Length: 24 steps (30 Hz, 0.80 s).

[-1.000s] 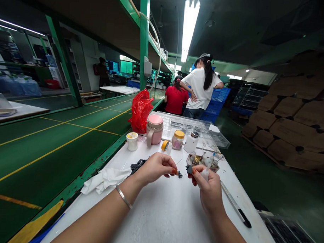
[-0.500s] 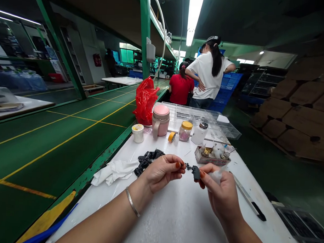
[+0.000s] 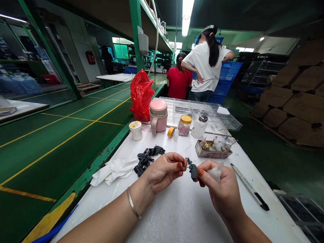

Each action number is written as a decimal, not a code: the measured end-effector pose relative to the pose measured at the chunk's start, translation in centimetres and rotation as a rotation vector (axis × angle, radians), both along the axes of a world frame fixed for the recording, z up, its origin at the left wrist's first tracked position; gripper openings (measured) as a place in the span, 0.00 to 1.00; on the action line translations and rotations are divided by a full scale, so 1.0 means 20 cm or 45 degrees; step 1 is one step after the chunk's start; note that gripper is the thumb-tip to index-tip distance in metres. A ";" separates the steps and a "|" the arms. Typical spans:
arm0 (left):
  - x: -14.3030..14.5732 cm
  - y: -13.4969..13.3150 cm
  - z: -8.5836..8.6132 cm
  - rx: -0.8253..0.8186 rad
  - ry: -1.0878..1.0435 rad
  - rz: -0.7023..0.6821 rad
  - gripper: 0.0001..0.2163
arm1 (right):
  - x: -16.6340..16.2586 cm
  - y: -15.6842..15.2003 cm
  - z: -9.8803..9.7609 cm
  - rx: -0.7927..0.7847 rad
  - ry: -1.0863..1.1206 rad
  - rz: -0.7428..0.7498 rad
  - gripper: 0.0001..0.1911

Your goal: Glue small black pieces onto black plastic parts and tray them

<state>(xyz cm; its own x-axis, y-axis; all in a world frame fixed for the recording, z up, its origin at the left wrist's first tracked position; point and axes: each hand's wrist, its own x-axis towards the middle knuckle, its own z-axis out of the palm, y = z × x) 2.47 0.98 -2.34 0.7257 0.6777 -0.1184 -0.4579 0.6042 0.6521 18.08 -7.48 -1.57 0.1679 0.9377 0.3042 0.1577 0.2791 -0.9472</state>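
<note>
My left hand [image 3: 167,171], with a silver bangle at the wrist, pinches a small dark part [image 3: 183,164] between thumb and fingertips. Close beside it, my right hand [image 3: 222,184] grips a dark grey moulded piece [image 3: 193,171] by its right side. A whitish translucent object [image 3: 216,173], perhaps a small squeeze bottle, is also tucked in that hand, mostly hidden by the fingers. Tiny black parts [image 3: 188,160] lie on the table just beyond the fingertips. A heap of black moulded pieces [image 3: 144,161] sits behind my left hand, next to a white cloth [image 3: 113,172].
A box of small bottles [image 3: 212,153] stands at right, near a long thin black-ended tool [image 3: 251,188]. Farther back are a pink mug [image 3: 158,118], jars [image 3: 185,126], yellow tape [image 3: 171,132], a red bag [image 3: 141,96] and a clear divided tray [image 3: 178,106]. A green conveyor [image 3: 71,139] runs left.
The dark grey piece has dropped slightly and moved a little left, nearer my left fingertips. The small dark part in my left hand now shows more clearly. The view has tilted slightly.
</note>
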 end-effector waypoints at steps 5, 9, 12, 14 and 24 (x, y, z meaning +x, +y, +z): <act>0.00 -0.01 0.00 -0.005 -0.003 -0.022 0.14 | -0.01 -0.01 0.03 -0.012 -0.101 -0.053 0.11; 0.00 -0.01 0.00 0.019 0.001 -0.030 0.13 | -0.02 -0.02 0.05 -0.002 -0.172 -0.075 0.12; 0.01 -0.01 -0.01 0.046 0.010 -0.026 0.13 | -0.02 -0.03 0.06 0.030 -0.213 -0.075 0.12; 0.01 -0.01 -0.01 0.061 0.016 -0.015 0.12 | -0.03 -0.03 0.07 0.052 -0.241 -0.081 0.11; 0.01 -0.01 -0.02 0.093 0.089 0.040 0.13 | -0.03 -0.03 0.07 0.096 -0.296 -0.111 0.09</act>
